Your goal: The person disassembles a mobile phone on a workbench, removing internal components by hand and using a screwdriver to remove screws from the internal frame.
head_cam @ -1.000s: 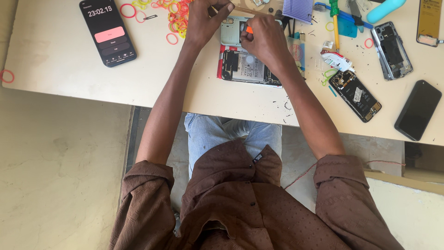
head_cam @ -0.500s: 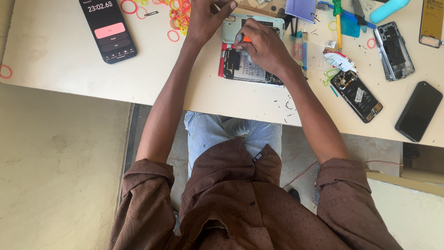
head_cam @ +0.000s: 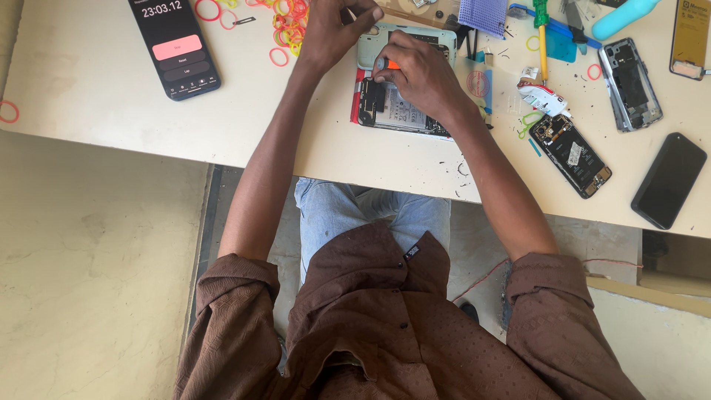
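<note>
Opened phone (head_cam: 391,110) lying flat, back off, at table (head_cam: 111,111) centre near the front edge, on a red mat (head_cam: 355,100); pale teal back cover (head_cam: 370,44) just above it, touching. Right hand (head_cam: 422,74) over the phone's upper half, fingers pinched on a small orange-handled tool (head_cam: 390,65), tip down on the internals. Left hand (head_cam: 333,30) at the cover's top-left corner, fingers curled, pressing its edge; whether anything is gripped can't be told.

Versus 0.5 s ago: right hand slightly lower on the phone, orange handle now clear between the fingertips; left hand same spot. Timer phone's readout advanced. Nothing else on the table shifted.

Around: black phone with timer screen (head_cam: 175,46) far left, face up. Scatter of coloured rubber bands (head_cam: 285,26) between it and left hand; one red band (head_cam: 9,111) at the far left edge. Right of the work: green-handled screwdriver (head_cam: 542,33), second stripped phone (head_cam: 579,154) tilted, empty grey phone frame (head_cam: 629,83), black phone face down (head_cam: 669,180) near the right edge, teal tube (head_cam: 622,18) at top, yellow pack (head_cam: 690,37) in the top right corner. Blue mesh pad (head_cam: 485,15) just above the right hand. Brown shirt (head_cam: 370,333), jeans below the table edge.
</note>
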